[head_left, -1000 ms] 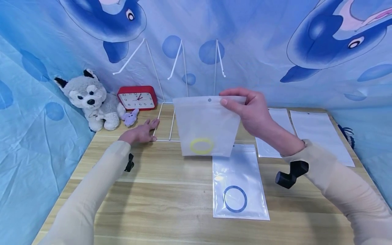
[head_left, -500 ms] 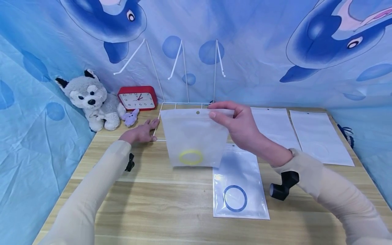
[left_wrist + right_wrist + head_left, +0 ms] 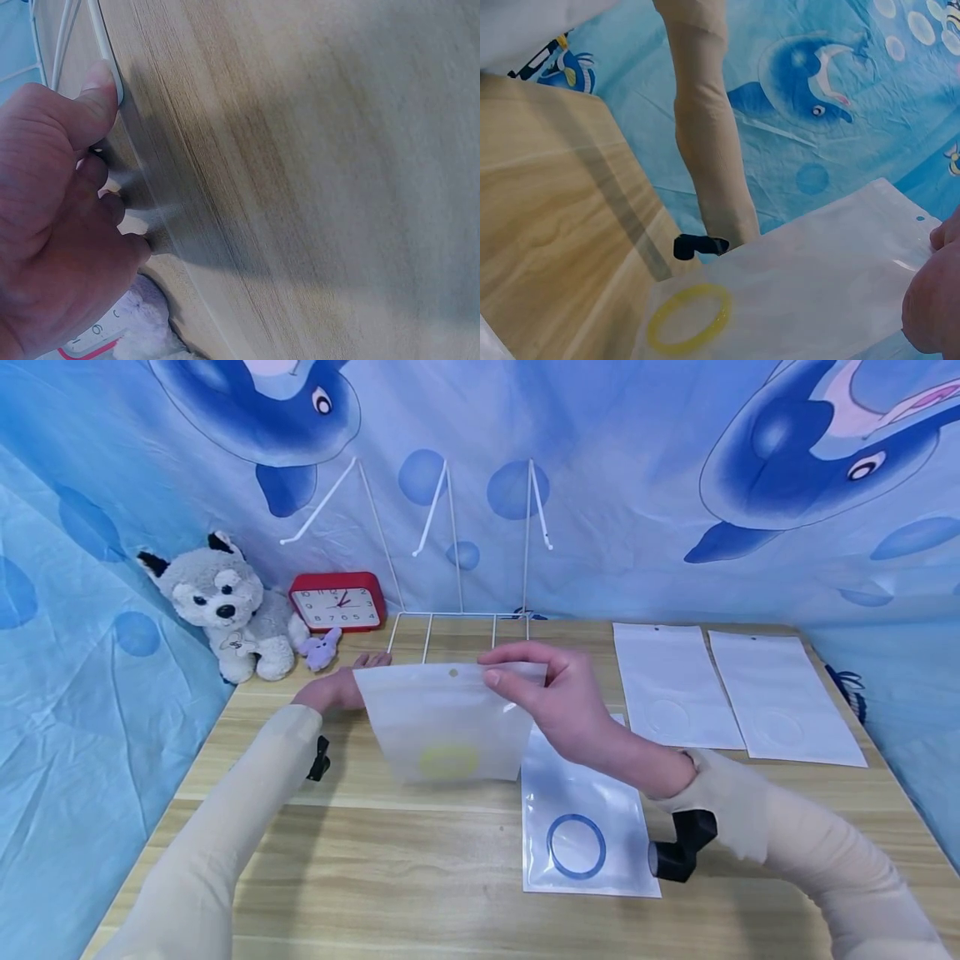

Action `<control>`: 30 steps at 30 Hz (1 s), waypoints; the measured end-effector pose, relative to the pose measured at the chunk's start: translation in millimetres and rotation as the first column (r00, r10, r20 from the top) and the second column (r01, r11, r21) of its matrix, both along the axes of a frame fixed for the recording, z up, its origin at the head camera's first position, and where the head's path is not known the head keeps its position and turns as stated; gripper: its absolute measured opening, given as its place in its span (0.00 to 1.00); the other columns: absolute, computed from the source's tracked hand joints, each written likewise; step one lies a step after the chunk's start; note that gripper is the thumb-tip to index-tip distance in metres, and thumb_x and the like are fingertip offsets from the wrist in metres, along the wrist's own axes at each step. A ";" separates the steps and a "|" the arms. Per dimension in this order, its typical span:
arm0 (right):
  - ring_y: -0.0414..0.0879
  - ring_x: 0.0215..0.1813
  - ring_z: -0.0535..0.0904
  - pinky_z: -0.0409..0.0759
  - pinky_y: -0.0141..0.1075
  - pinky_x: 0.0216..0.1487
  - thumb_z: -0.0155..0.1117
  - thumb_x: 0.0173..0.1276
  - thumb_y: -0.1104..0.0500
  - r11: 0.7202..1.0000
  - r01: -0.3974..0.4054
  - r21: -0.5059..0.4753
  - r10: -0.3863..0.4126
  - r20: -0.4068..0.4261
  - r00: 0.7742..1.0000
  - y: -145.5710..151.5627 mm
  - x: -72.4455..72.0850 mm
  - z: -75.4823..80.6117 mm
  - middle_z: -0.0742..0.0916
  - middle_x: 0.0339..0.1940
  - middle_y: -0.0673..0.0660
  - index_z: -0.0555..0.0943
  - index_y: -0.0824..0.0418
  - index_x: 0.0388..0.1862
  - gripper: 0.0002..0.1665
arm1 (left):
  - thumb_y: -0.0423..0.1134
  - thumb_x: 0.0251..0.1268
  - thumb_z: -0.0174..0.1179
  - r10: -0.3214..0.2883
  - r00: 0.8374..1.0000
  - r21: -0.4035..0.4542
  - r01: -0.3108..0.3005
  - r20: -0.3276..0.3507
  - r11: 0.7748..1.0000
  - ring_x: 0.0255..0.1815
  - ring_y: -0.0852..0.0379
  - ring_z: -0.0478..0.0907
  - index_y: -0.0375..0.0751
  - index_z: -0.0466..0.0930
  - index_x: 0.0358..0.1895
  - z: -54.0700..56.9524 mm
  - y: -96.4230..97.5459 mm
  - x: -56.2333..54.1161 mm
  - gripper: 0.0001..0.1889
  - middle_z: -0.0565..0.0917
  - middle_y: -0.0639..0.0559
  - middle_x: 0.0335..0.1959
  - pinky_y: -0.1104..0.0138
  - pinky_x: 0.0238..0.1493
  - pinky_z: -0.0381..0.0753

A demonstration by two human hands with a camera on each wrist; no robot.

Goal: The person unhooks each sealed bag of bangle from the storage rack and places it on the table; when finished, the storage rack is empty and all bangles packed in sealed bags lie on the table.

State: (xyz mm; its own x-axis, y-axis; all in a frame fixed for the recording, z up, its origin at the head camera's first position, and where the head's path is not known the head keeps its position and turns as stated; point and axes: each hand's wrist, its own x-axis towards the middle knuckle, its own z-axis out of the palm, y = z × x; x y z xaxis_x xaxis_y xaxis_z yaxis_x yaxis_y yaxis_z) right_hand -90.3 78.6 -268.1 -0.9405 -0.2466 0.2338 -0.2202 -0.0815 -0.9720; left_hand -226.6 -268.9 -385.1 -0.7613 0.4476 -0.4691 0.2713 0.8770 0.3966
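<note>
My right hand [image 3: 558,697] pinches the top edge of a white zip bag [image 3: 420,714] near its right corner. The bag hangs tilted above the table, a punched hole in its top and a yellow ring [image 3: 690,319] showing through near its bottom. My left hand [image 3: 341,687] rests on the left front corner of a white wire rack [image 3: 442,613], partly hidden by the bag in the head view. The thumb lies on the wire corner in the left wrist view, apart from the other fingers. Another bag [image 3: 622,868] with a blue ring [image 3: 576,846] lies below my right hand.
Two more white bags [image 3: 675,693] lie side by side at the back right. The rack's three hook arms [image 3: 431,510] point forward. A plush husky [image 3: 221,606], a red clock [image 3: 337,602] and a small purple plush [image 3: 321,649] stand at the back left.
My right hand has brought the bag with the yellow ring down, leftward and nearer, uncovering the rack's back and now covering part of my left hand. The left hand has stayed in place.
</note>
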 end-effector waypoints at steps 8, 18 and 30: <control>0.49 0.55 0.81 0.83 0.38 0.46 0.69 0.65 0.69 0.998 -0.065 0.018 0.065 -0.007 0.998 -4.3 24.1 -0.3 0.89 0.45 0.56 0.86 0.69 0.47 0.11 | 0.40 0.74 0.56 0.038 0.999 -0.023 -0.038 0.022 0.999 0.78 0.30 0.29 0.36 0.35 0.80 -9.2 -3.5 -5.4 0.44 0.38 0.34 0.81 0.35 0.72 0.41; 0.46 0.59 0.77 0.81 0.38 0.51 0.68 0.69 0.64 0.999 -0.030 0.043 0.023 0.146 0.989 -11.3 16.8 -20.7 0.88 0.50 0.54 0.86 0.66 0.50 0.13 | 0.45 0.74 0.55 0.075 0.996 -0.039 -0.074 0.037 0.997 0.78 0.31 0.28 0.39 0.35 0.81 -5.2 -0.1 -4.3 0.45 0.37 0.36 0.81 0.35 0.72 0.40; 0.48 0.59 0.77 0.80 0.34 0.49 0.67 0.69 0.65 0.999 -0.027 0.032 0.019 0.228 0.973 -12.5 -25.6 -58.2 0.86 0.54 0.57 0.84 0.69 0.54 0.16 | 0.36 0.74 0.54 0.050 0.999 -0.078 -0.049 0.012 0.996 0.78 0.32 0.29 0.37 0.36 0.81 -7.5 2.1 -7.2 0.42 0.37 0.38 0.81 0.37 0.73 0.42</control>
State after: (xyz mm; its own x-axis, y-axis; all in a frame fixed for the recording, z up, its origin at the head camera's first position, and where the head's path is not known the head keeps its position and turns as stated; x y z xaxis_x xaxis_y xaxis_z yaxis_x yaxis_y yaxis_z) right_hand -115.8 66.1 -326.2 -0.9620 -0.2730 0.0051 0.0088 -0.0497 -0.9987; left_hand -233.8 -266.8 -392.6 -0.7744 0.3715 -0.5121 0.2220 0.9175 0.3300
